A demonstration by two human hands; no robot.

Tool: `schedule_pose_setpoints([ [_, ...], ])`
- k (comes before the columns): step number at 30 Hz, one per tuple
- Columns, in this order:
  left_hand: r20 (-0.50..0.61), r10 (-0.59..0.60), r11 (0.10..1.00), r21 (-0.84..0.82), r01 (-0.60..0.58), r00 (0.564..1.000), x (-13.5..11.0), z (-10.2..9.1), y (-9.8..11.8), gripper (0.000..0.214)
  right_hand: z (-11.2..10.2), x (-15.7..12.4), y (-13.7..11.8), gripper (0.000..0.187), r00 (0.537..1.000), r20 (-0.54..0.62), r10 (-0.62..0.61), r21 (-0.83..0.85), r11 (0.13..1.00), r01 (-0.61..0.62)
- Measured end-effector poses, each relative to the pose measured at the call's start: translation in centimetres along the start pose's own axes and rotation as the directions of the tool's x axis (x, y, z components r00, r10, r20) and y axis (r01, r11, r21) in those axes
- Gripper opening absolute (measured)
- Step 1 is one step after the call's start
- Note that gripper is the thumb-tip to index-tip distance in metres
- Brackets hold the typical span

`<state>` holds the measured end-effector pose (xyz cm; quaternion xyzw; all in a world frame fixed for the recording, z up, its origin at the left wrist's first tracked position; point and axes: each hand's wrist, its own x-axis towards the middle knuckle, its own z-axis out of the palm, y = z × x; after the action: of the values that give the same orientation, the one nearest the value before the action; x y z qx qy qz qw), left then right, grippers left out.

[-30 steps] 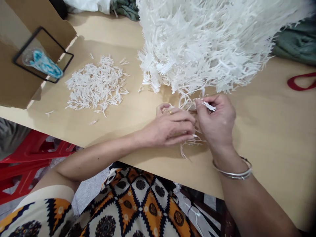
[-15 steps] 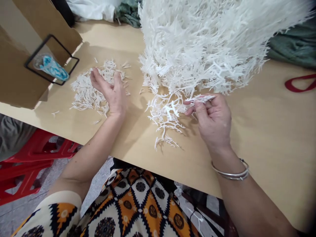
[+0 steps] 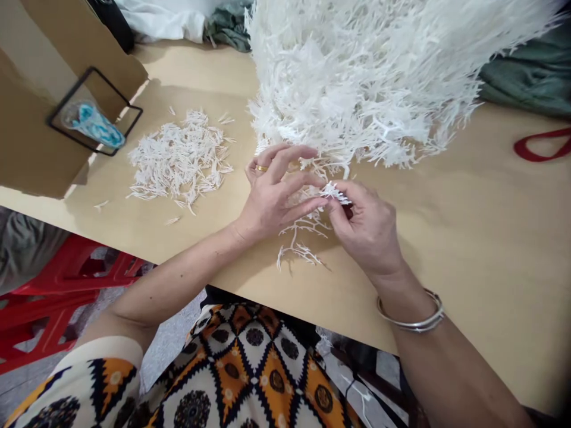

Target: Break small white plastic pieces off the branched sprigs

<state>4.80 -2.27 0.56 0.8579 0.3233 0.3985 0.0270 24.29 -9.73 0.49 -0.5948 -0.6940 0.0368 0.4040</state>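
My right hand (image 3: pixel 368 229) pinches a small white branched plastic piece (image 3: pixel 335 193) between thumb and fingers. Thumb and index finger of my left hand (image 3: pixel 276 196) close on the left end of that same piece, while its other fingers are raised and apart. Beneath the hands lie loose white branching sprigs (image 3: pixel 301 252), partly covered by my left hand. Just behind them rises a big heap of white branched plastic pieces (image 3: pixel 366 89). To the left a low pile of small white snipped bits (image 3: pixel 178 157) is spread on the table (image 3: pixel 468 238).
At the left stands a cardboard box (image 3: pixel 27 131) with a black wire holder (image 3: pixel 91 113) and a blue-and-white item inside it. Dark green cloth (image 3: pixel 530 80) and a red loop (image 3: pixel 542 145) lie at right. Red stools (image 3: pixel 66 279) are below the table's left edge.
My left hand has moved right, from over the pile of small bits to the piece in my right hand. My right hand has shifted slightly left.
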Motion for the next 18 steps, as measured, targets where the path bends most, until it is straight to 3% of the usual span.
schedule_pose_setpoints([
  [5, 0.095, -0.054, 0.995, -0.077, 0.061, 0.994, 0.11, 0.05, -0.11, 0.044, -0.23, 0.01, -0.63, 0.015, 0.995, 0.088, -0.053, -0.033, 0.998, 0.056],
  [13, 0.182, -0.044, 0.983, -0.166, 0.075, 0.982, 0.0, -0.04, 0.36, 0.026, -0.05, -0.35, -0.03, 0.027, 0.998, 0.057, 0.004, -0.024, 1.0, -0.002],
  [18, 0.198, -0.075, 0.976, -0.187, 0.113, 0.977, 0.17, 0.1, 0.15, 0.024, -0.34, -0.28, -0.31, 0.032, 0.989, 0.124, 0.082, 0.144, 0.984, -0.1],
])
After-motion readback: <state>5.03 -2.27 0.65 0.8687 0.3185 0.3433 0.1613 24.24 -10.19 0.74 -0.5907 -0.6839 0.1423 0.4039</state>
